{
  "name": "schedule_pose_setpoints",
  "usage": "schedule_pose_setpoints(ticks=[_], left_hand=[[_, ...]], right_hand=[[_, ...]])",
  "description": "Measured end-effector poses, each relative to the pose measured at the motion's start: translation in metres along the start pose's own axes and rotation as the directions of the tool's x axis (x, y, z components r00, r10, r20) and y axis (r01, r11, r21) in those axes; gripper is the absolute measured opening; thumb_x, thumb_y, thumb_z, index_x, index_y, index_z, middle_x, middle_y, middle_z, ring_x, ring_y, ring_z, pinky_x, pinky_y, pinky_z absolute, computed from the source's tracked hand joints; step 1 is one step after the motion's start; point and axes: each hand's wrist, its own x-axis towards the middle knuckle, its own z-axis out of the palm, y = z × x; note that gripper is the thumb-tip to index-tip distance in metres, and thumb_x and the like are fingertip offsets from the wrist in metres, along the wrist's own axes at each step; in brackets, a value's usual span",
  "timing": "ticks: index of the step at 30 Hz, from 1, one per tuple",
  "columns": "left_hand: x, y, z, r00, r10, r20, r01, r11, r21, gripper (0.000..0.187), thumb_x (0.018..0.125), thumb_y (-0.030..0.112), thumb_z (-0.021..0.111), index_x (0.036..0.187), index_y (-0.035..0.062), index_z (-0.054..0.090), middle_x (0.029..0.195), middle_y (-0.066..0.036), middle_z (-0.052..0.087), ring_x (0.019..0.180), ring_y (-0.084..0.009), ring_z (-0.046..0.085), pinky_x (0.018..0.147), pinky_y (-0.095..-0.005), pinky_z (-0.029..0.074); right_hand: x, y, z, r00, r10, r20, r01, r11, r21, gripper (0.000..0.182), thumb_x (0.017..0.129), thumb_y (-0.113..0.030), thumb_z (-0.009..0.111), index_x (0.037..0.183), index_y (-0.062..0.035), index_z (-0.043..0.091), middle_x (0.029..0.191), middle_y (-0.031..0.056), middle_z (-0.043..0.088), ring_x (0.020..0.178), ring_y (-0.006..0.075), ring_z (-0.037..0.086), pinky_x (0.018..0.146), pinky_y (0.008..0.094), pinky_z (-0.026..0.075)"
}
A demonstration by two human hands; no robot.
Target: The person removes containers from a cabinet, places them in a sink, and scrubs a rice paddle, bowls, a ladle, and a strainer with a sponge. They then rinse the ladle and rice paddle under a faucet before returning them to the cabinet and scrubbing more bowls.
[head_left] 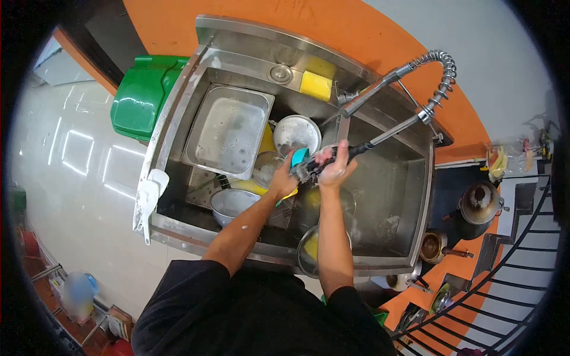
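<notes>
My right hand (pixel 335 168) is closed around a black spray handle (pixel 358 149), which lines up with the metal tube of the spring faucet (pixel 438 62). To its left, my left hand (pixel 284 179) is curled against a small turquoise object (pixel 300 157), whose kind I cannot make out. A wet, dark part (pixel 306 170) bridges the gap between both hands. Below them in the sink are a white round bowl (pixel 297 132) and a metal bowl (pixel 233 204). A rectangular steel pan (pixel 228 127) with suds in it lies at the left. Partly behind my right forearm is another round vessel (pixel 307 252).
A yellow sponge (pixel 316 86) sits on the sink's back ledge. White utensils (pixel 151 196) rest on the left rim (pixel 155 154). Beyond it stands a green bin (pixel 145 101). At the right are a wok (pixel 480 202), a pot (pixel 432 246) and a black railing (pixel 504 279).
</notes>
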Motion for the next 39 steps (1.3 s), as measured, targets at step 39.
schedule_pose_setpoints(ticks=[39], left_hand=[[-0.059,0.003,-0.022,0.950,0.235,-0.206,-0.223,0.972,0.080,0.048,0.076,-0.004,0.056,0.123,0.0003,0.056,0.121,-0.024,0.058,0.115,-0.0404,0.054,0.101,-0.0450,0.041]], right_hand=[[-0.050,-0.049,0.032,0.996,-0.062,0.071,0.065,0.997,-0.048,0.049,0.096,-0.039,0.053,0.062,-0.0037,0.045,0.051,0.0072,0.043,0.041,0.0194,0.044,0.042,0.0349,0.040]])
